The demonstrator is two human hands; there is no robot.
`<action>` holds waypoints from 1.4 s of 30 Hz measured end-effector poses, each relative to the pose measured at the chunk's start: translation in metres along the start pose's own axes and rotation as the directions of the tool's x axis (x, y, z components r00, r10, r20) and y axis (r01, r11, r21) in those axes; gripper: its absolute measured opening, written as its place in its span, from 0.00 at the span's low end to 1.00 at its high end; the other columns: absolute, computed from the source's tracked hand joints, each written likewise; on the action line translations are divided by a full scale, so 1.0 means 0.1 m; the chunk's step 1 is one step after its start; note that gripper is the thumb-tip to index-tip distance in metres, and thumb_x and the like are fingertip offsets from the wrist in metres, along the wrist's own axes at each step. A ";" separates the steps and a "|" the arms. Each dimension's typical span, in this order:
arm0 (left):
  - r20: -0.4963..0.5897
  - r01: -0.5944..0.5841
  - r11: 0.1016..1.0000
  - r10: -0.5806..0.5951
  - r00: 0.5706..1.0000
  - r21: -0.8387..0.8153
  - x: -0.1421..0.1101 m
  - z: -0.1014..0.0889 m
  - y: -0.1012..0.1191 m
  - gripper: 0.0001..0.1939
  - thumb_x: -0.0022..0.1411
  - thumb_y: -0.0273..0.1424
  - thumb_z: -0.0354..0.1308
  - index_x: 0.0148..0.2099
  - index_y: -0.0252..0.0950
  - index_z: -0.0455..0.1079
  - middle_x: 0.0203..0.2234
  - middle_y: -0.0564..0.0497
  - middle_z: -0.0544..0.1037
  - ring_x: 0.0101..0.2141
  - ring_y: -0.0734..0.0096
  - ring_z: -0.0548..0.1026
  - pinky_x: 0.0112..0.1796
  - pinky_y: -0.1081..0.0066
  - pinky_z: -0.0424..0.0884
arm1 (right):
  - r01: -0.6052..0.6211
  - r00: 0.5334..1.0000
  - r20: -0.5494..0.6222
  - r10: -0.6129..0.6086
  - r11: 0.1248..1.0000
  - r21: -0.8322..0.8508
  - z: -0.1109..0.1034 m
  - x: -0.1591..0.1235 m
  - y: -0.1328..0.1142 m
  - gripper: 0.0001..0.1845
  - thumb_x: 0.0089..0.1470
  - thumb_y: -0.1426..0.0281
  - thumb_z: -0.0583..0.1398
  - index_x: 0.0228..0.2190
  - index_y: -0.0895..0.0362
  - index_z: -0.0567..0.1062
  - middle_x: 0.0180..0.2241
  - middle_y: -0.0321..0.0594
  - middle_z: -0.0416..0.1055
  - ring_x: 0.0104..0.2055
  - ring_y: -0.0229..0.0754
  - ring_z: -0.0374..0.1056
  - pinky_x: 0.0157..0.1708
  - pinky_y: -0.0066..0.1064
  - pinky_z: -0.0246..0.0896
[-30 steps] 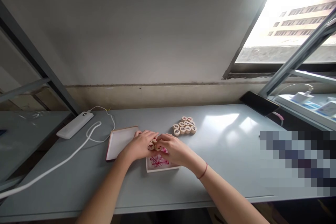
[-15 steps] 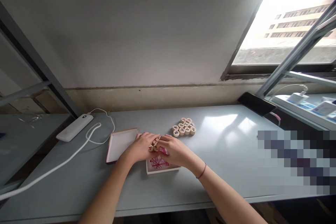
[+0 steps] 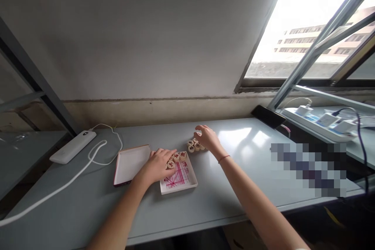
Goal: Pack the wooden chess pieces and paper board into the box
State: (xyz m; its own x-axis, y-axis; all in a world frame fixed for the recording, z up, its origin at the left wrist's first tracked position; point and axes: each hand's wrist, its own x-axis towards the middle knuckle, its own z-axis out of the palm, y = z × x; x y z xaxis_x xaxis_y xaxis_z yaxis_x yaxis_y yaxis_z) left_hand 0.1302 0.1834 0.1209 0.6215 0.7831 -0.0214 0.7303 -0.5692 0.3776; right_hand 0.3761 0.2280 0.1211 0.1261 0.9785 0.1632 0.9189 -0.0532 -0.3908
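Note:
Several round Chinese chess pieces (image 3: 176, 156) with red characters sit along the far side of a white open box (image 3: 191, 183), which has pink line drawings on its bottom. My left hand (image 3: 157, 165) lies over the box's left side, fingers stretched across the pieces and thumb apart, touching some and hiding part of them. On the desk behind the box stands a second group of chess pieces (image 3: 191, 149) with dark characters. My right hand (image 3: 208, 137), wearing a red string bracelet, hovers at this group with fingers curved and apart; it covers several pieces.
The box lid (image 3: 131, 166) lies left of the box on the grey desk (image 3: 234, 179). A white power bank (image 3: 73, 146) with a cable (image 3: 58, 191) is farther left. A black phone (image 3: 268, 116) leans at the back right, near a power strip (image 3: 319, 125).
My right hand has left the box and moved up and right to the group on the desk. More pieces in the box now show. The left hand stays at the box.

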 end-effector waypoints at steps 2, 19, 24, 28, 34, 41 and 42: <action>-0.003 0.001 1.000 -0.001 1.000 -0.003 0.00 0.00 0.00 0.31 0.56 0.36 0.54 0.63 0.40 0.58 0.54 0.46 0.70 0.53 0.55 0.64 0.52 0.56 0.59 | -0.023 0.992 0.124 0.033 0.996 -0.083 -0.04 0.12 0.02 0.18 0.54 0.66 0.54 0.46 0.56 0.72 0.45 0.46 0.72 0.39 0.45 0.69 0.32 0.29 0.58; -0.002 -0.014 1.000 0.014 1.000 0.012 -0.02 -0.02 0.00 0.32 0.53 0.38 0.58 0.61 0.42 0.60 0.53 0.47 0.71 0.52 0.55 0.65 0.52 0.56 0.61 | 0.021 0.951 0.310 0.018 0.992 -0.122 -0.01 0.49 0.11 0.15 0.41 0.71 0.64 0.36 0.58 0.78 0.36 0.46 0.76 0.30 0.41 0.71 0.27 0.25 0.59; -0.006 -0.026 1.000 0.026 1.000 0.014 -0.01 0.00 -0.03 0.34 0.52 0.42 0.59 0.61 0.43 0.60 0.52 0.48 0.71 0.52 0.55 0.65 0.51 0.56 0.60 | 0.025 0.965 0.263 0.002 0.995 -0.101 -0.03 0.40 0.10 0.16 0.43 0.71 0.63 0.38 0.58 0.78 0.37 0.46 0.76 0.34 0.43 0.72 0.27 0.25 0.58; 0.000 -0.023 1.000 0.023 1.000 0.011 0.00 0.00 -0.04 0.32 0.54 0.41 0.58 0.61 0.44 0.60 0.53 0.47 0.71 0.51 0.55 0.65 0.51 0.57 0.60 | 0.034 0.971 0.239 -0.015 0.997 -0.074 -0.13 0.32 0.07 0.15 0.44 0.71 0.62 0.37 0.58 0.78 0.37 0.45 0.76 0.32 0.42 0.72 0.26 0.25 0.57; -0.138 -0.036 0.999 0.036 0.990 0.008 0.03 0.04 -0.03 0.33 0.59 0.49 0.54 0.63 0.41 0.57 0.55 0.44 0.67 0.54 0.53 0.64 0.52 0.54 0.60 | 0.085 0.992 0.073 -0.105 0.968 0.235 -0.19 0.01 -0.13 0.11 0.49 0.65 0.61 0.35 0.57 0.76 0.36 0.42 0.76 0.32 0.40 0.72 0.27 0.25 0.61; -0.377 -0.150 0.987 0.118 0.919 -0.058 0.10 0.12 -0.02 0.22 0.66 0.40 0.48 0.60 0.41 0.59 0.51 0.46 0.69 0.51 0.61 0.69 0.51 0.63 0.65 | 0.070 0.911 0.202 -0.361 0.616 0.784 0.09 -0.50 -0.48 0.20 0.49 0.55 0.62 0.36 0.58 0.73 0.30 0.40 0.75 0.26 0.38 0.70 0.21 0.24 0.63; -0.385 -0.162 0.984 0.122 0.915 -0.072 0.10 0.12 -0.02 0.20 0.67 0.38 0.47 0.59 0.42 0.60 0.50 0.46 0.70 0.50 0.62 0.70 0.50 0.63 0.66 | 0.066 0.912 0.191 -0.362 0.590 0.804 0.11 -0.52 -0.49 0.21 0.49 0.54 0.62 0.35 0.59 0.73 0.29 0.40 0.74 0.27 0.38 0.70 0.22 0.25 0.63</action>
State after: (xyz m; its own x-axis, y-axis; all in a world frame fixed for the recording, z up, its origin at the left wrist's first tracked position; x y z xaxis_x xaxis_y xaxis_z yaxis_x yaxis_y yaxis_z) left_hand 0.1382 0.1894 0.1087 0.5488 0.7433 0.3826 0.5978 -0.6688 0.4419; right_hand 0.3202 0.1822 0.1223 -0.2891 0.9500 0.1178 0.2503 0.1937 -0.9486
